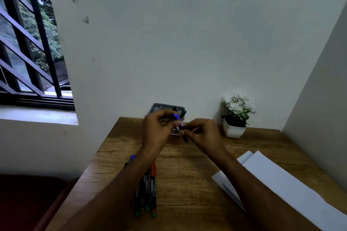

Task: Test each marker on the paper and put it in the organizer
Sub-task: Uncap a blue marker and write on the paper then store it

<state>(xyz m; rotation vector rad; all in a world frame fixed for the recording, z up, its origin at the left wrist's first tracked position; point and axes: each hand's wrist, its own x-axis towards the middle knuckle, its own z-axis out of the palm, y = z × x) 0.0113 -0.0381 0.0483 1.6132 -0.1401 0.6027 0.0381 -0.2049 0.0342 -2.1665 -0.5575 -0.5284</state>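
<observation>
Gripping a blue marker cap [176, 116] in curled fingers, the left hand [159, 129] meets the right hand [203, 133], which pinches the marker's body [190, 131]; both are raised just in front of the grey organizer [169, 108] at the wooden desk's [187, 165] far edge. Nearer than the organizer lie loose markers [148, 191]; white paper [281, 184] lies nearer and right; a potted white flower [236, 116] stands right of the organizer.

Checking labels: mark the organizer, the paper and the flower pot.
organizer [159, 107]: head view, grey top rim, left part.
paper [281, 180]: head view, bare middle of the top white sheet.
flower pot [233, 131]: head view, white front wall.
</observation>
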